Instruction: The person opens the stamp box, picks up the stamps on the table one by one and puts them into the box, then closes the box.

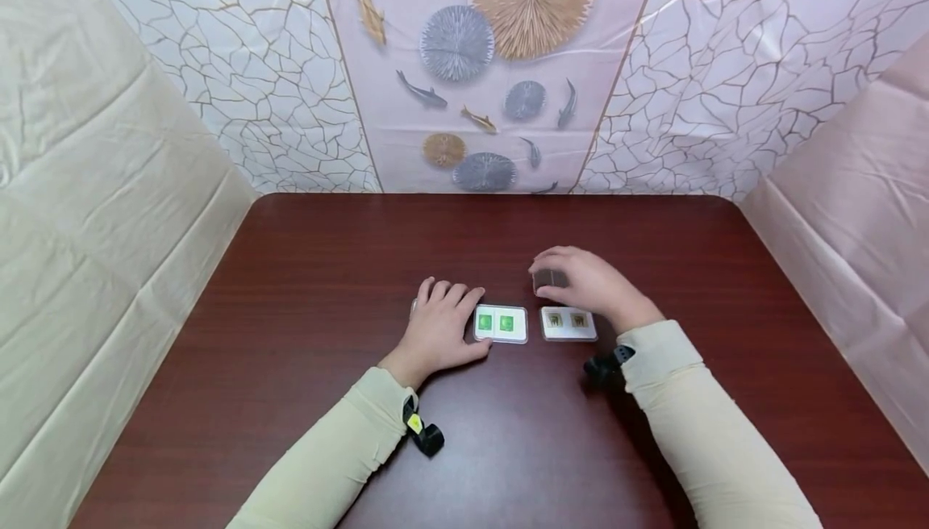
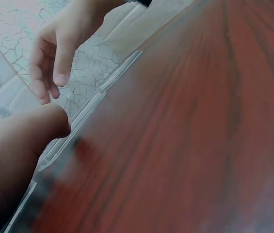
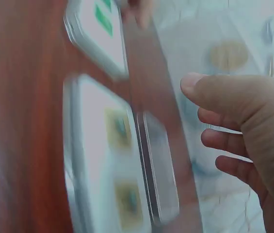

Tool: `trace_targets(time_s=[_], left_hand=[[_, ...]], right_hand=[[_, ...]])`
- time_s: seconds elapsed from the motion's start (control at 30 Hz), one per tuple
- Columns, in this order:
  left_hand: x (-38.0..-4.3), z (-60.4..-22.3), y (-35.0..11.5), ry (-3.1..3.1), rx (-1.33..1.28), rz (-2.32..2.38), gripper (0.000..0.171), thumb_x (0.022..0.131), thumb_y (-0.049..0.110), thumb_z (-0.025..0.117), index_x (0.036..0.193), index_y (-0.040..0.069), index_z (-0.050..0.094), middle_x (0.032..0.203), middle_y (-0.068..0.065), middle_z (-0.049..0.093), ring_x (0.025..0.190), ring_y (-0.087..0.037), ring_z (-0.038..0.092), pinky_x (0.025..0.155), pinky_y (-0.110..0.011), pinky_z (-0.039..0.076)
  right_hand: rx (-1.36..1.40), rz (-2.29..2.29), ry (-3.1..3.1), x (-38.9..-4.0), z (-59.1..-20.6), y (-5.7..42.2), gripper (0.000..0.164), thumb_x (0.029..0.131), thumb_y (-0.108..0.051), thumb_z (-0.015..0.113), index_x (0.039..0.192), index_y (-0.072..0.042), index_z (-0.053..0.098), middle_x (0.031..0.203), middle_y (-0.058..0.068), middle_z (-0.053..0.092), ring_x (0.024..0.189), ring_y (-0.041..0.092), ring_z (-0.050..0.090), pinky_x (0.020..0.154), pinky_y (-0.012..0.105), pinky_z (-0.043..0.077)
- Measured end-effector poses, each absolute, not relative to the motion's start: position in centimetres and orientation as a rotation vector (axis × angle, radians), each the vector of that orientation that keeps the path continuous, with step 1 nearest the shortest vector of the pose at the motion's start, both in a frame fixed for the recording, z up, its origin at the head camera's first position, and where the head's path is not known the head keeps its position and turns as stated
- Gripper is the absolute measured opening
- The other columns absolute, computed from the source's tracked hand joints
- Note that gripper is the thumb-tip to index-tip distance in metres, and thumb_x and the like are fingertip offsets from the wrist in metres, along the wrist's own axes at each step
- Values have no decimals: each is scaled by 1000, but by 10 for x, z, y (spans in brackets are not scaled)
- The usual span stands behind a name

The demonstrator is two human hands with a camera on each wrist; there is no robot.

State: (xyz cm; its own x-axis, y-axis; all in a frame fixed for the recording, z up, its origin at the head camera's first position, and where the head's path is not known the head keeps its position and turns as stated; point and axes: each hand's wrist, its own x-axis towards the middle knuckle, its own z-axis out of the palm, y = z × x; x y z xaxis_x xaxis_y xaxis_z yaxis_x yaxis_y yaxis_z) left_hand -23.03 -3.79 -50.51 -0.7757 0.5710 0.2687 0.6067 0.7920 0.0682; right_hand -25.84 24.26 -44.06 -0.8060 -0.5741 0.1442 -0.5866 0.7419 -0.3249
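Note:
My left hand (image 1: 441,327) rests with spread fingers at the left end of a flat clear case (image 1: 501,324) with two green squares on white. A sliver of another clear case (image 1: 413,309) peeks out from under its fingers; the rest is hidden. To the right lies a similar case (image 1: 568,324) with two gold-brown squares. My right hand (image 1: 589,281) hovers above a dark flat case (image 1: 549,280), its fingers bent and apart. The right wrist view has this hand (image 3: 253,121) holding nothing, with the dark case (image 3: 161,170) lying beyond the gold-squared one (image 3: 105,165).
The cases lie on a dark red-brown wooden table (image 1: 327,255). A patterned cloth (image 1: 479,134) hangs behind its far edge, and pale cloth walls (image 1: 109,231) stand on both sides. Each wrist carries a small black camera (image 1: 428,436).

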Motion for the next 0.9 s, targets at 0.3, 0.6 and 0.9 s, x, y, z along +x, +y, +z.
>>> trace_targets(time_s=[0.3,0.6,0.9], left_hand=[[-226,-506,-12,-2739,-914,-224,79,78,67,59,142,22,54,129,-3,55,121,-27,45,114,-55,20],[-222,-506,22,-2736,-941,-181,77,81,71,55,142,24,54,129,0,53,122,-24,44,114,-54,21],[-219,-504,42,-2739,-921,-140,79,79,75,54,137,22,56,127,1,55,122,-23,46,115,-54,20]], right_hand=[[863,514,-3116,-278,-456,271,40,85,-19,80,123,-10,73,136,17,60,124,36,57,101,52,47],[902,501,-3053,-279,-460,274,28,84,-19,79,111,-10,76,122,11,66,114,30,62,97,49,49],[957,620,-3015,-264,-456,283,26,77,-17,78,103,-15,76,111,2,70,104,22,65,92,44,51]])
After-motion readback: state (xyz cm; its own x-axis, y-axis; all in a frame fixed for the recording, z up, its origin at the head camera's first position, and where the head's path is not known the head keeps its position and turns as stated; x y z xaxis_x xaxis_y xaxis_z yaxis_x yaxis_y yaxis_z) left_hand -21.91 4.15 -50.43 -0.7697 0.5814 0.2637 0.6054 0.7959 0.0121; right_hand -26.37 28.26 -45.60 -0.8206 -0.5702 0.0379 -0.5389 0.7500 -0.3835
